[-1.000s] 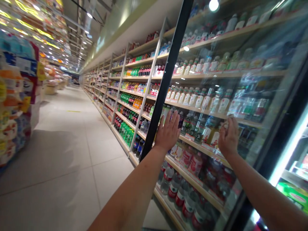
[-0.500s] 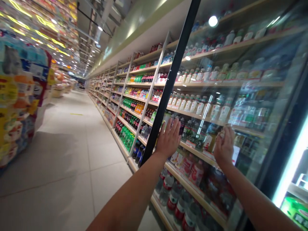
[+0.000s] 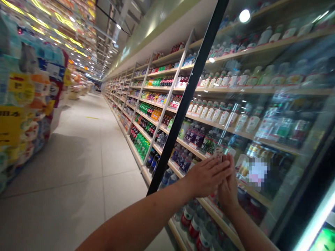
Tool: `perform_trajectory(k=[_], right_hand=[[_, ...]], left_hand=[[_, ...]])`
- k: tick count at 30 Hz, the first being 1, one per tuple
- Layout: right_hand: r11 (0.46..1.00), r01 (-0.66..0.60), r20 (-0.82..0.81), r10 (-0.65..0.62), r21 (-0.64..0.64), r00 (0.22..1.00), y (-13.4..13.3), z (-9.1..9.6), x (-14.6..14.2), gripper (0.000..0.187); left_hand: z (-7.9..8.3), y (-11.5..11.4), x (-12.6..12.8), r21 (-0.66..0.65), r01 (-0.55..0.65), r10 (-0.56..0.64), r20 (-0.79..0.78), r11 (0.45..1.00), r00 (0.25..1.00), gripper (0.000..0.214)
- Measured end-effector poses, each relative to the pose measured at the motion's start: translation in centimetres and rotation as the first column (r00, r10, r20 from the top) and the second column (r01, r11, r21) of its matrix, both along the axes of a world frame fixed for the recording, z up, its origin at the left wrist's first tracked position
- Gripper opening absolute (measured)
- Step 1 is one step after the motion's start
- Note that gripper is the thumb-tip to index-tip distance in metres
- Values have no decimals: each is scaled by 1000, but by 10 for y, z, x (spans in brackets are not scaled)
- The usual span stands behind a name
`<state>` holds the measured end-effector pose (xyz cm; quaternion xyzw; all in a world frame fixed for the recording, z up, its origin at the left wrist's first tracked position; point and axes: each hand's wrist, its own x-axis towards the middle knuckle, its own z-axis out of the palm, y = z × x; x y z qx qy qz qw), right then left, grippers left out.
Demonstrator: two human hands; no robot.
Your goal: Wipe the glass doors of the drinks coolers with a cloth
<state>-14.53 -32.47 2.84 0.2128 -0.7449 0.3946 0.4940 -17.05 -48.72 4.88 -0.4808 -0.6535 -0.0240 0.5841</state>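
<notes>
My left hand [image 3: 206, 175] and my right hand [image 3: 228, 191] meet in front of a glass cooler door [image 3: 285, 164]. The left fingers are stretched out and lie across the right fingers. A crumpled, pale cloth [image 3: 218, 152] shows at the right fingertips, held in my right hand and mostly hidden. Whether the cloth touches the pane cannot be made out. Behind the glass, white-labelled bottles [image 3: 217, 113] stand in rows on shelves, with dark purple bottles [image 3: 196, 137] lower down.
A black door frame edge [image 3: 183, 101] slants up left of the hands. Further open shelves of drinks [image 3: 154, 104] run down the aisle. Stacked packs [image 3: 23, 115] stand on the left, beyond the pale tiled floor [image 3: 78, 174]. A bright light strip [image 3: 311, 216] glows at lower right.
My left hand has come off its place near the door frame and moved right and down. My right hand, with the cloth, has moved left and down, so both hands now meet.
</notes>
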Motion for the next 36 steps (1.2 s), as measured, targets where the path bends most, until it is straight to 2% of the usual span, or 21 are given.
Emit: perform_trajectory(k=[2, 4, 5, 6, 8, 10, 12, 14, 16, 18, 20, 21, 23, 25, 27, 28, 30, 33, 34, 35, 36], right_hand=[[999, 14, -34, -16, -49, 999, 18, 7, 6, 68], [982, 187, -114, -189, -33, 975, 46, 16, 7, 70], [940, 340, -163, -333, 18, 929, 62, 20, 5, 69], [870, 488, -217, -464, 69, 859, 77, 23, 2, 68], [709, 683, -310, -618, 178, 723, 103, 24, -8, 68], [601, 767, -381, -670, 226, 638, 118, 21, -18, 68], [561, 799, -423, -684, 217, 594, 122, 16, -24, 66], [551, 811, -456, -681, 198, 574, 121, 13, -26, 65], [549, 814, -490, -666, 187, 562, 119, 12, -26, 64], [555, 813, -513, -652, 178, 558, 117, 12, -25, 63], [567, 807, -516, -647, 165, 561, 117, 12, -24, 63], [575, 803, -514, -646, 159, 564, 116, 12, -24, 62], [586, 796, -507, -645, 151, 571, 116, 11, -25, 62], [589, 794, -504, -645, 152, 575, 116, 10, -26, 62], [581, 799, -508, -647, 154, 568, 117, 9, -28, 63], [576, 803, -514, -647, 155, 563, 117, 9, -28, 63], [570, 808, -518, -650, 151, 556, 117, 8, -29, 64], [573, 806, -503, -659, 146, 559, 116, 8, -30, 64], [577, 804, -490, -664, 145, 565, 116, 8, -30, 64], [582, 800, -475, -668, 147, 573, 116, 8, -30, 64], [586, 796, -462, -671, 150, 580, 115, 7, -30, 65]], left_hand=[[0, 6, -6, 44, 22, -21, -24, 999, 1000, 42], [-2, 9, -11, 50, 38, -35, -58, 998, 998, 34], [-5, 9, -12, 52, 41, -37, -62, 998, 997, 31], [-7, 9, -13, 60, 42, -38, -60, 997, 997, 28], [-14, 10, -11, 68, 41, -38, -42, 997, 998, 25], [-20, 10, -11, 58, 34, -32, -34, 998, 999, 22], [-21, 8, -12, 65, 18, -14, -61, 998, 998, 20], [-13, 3, -16, 87, -14, 23, -110, 996, 994, 22], [4, -6, -20, 132, -72, 91, -137, 989, 986, 28], [24, -15, -22, 202, -143, 170, -121, 969, 978, 32], [36, -22, -23, 271, -189, 220, -88, 944, 972, 36], [37, -24, -22, 292, -201, 228, -64, 935, 971, 38], [28, -25, -21, 282, -200, 214, -20, 938, 977, 46], [16, -26, -24, 184, -165, 175, -40, 969, 984, 50], [17, -31, -30, 22, -125, 127, -127, 992, 984, 47], [26, -36, -35, -45, -114, 105, -171, 992, 980, 45], [60, -46, -43, -74, -115, 99, -196, 991, 976, 45], [114, -58, -50, 102, -151, 161, -102, 983, 982, 48], [123, -58, -50, 171, -163, 176, -59, 972, 983, 49], [125, -56, -50, 227, -175, 184, -22, 958, 983, 49], [120, -52, -48, 254, -179, 186, -3, 950, 983, 48]])
